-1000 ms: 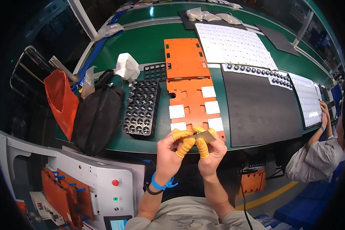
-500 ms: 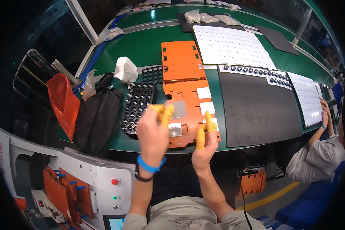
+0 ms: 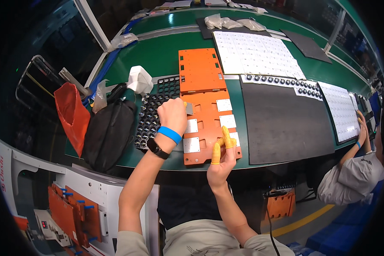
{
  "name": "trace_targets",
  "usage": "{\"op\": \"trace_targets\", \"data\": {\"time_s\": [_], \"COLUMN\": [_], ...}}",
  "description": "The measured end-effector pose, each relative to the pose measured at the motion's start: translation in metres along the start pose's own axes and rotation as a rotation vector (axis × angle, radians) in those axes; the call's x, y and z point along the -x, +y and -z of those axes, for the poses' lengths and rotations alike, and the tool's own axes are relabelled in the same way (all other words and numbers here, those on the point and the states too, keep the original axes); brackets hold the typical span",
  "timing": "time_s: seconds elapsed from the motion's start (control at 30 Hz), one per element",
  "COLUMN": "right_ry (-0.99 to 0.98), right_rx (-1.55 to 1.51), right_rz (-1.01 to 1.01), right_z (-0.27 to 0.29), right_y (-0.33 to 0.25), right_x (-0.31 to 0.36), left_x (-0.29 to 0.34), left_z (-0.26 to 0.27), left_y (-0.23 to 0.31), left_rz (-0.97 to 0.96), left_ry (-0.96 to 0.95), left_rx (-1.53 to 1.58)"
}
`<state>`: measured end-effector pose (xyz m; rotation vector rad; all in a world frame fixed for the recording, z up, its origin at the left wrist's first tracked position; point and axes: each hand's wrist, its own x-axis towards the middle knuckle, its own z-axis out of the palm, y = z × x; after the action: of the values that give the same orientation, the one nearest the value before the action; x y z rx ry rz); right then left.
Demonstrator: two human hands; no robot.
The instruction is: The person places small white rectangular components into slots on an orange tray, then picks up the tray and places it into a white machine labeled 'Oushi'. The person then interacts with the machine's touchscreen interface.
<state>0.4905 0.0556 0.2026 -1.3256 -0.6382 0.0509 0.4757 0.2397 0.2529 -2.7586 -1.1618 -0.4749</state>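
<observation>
Just above the near end of the orange fixture, right hand up, palm turned inward, thumb apart from the first fingers, yellow finger cots on, nothing visible held. Partly behind those fingers, a white plate on the fixture; two more white plates in line beyond it, on the same side. Left hand is farther out, back up, reaching over the fixture's left edge; blue band and dark watch on that wrist. Grey plate shows at left fingertips, looks tilted, over the fixture's left side; fingers mostly hidden behind the hand, so can't tell if I'm pinching it or only touching. Nearer than left hand, same column, two white plates on the fixture. Beside and partly under left hand, black tray of round cells; black bag farther left. Right of right hand, big dark mat. Beyond left hand, black grid holder, white jug, then flat orange board straight past the fixture. Well right of my right hand, a co-worker's hand by a white sheet. Farthest out, clear bags.
</observation>
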Motion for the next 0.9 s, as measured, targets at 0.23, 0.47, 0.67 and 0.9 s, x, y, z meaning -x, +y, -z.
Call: {"op": "trace_targets", "data": {"time_s": [0.23,0.47,0.67,0.9], "right_ry": [-0.02,-0.022,0.023,0.021], "right_rx": [-0.012,0.0,0.034,0.039], "right_rz": [-0.003,-0.01,0.113,0.106], "right_z": [0.0,0.002,0.0,0.004], "right_y": [-0.004,-0.003,0.002,0.004], "right_x": [-0.001,-0.002,-0.006,-0.006], "left_x": [0.005,0.005,0.004,0.002], "left_z": [-0.015,-0.019,-0.016,-0.017], "left_y": [0.008,0.011,0.004,-0.002], "left_rz": [-0.01,-0.031,-0.006,-0.024], "left_ry": [-0.019,-0.003,-0.1,-0.17], "left_rx": [0.004,-0.069,0.025,0.139]}}
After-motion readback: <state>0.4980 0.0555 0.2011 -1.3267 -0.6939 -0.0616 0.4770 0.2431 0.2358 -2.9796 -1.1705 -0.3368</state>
